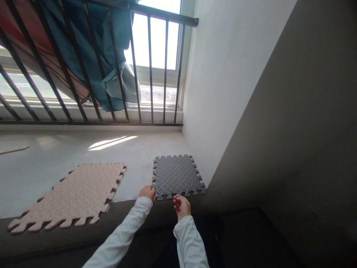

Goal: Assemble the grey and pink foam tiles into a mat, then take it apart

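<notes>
A dark grey interlocking foam mat tile (178, 174) lies on the pale window ledge, close against the side wall. Its toothed front edge reaches the ledge's front edge. My left hand (147, 192) is at the tile's front left corner, its fingers closed on that edge. Just below the middle of the front edge is my right hand (182, 207), palm turned inward. Its fingers are loosely curled and apart, with nothing seen in them; the fingertips are close to the tile's teeth. Further left lies a beige foam mat (75, 191), its toothed front overhanging the ledge.
Black metal railing (150, 70) runs along the window behind the ledge (139, 149). Blue cloth (92, 48) and reddish cloth (30, 33) hang behind the bars. A white wall (220, 74) rises at the right. A thin brown strip (15, 150) lies far left.
</notes>
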A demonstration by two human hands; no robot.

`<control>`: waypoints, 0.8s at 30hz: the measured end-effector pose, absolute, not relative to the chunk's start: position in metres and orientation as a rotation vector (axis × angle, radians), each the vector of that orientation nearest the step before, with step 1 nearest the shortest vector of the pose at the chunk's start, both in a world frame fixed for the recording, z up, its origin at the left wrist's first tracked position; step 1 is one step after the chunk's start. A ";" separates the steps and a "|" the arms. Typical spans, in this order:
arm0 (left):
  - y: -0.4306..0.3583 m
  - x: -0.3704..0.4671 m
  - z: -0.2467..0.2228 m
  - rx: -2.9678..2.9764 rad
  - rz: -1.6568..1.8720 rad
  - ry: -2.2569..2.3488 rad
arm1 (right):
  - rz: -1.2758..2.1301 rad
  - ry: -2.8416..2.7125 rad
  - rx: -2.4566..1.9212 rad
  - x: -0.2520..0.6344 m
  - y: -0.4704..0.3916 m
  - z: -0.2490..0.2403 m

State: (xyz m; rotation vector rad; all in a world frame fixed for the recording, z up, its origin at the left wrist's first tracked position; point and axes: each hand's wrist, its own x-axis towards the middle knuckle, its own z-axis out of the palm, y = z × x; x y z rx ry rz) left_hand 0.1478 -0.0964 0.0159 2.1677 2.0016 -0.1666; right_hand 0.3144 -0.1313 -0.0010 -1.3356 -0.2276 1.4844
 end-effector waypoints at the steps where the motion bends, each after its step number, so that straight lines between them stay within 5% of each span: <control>1: -0.096 0.147 0.015 2.169 -0.171 2.003 | 1.482 -0.227 -1.336 0.315 -0.131 -0.001; 24: -0.082 0.147 0.011 2.145 -0.214 2.030 | 1.465 -0.230 -1.331 0.314 -0.132 -0.003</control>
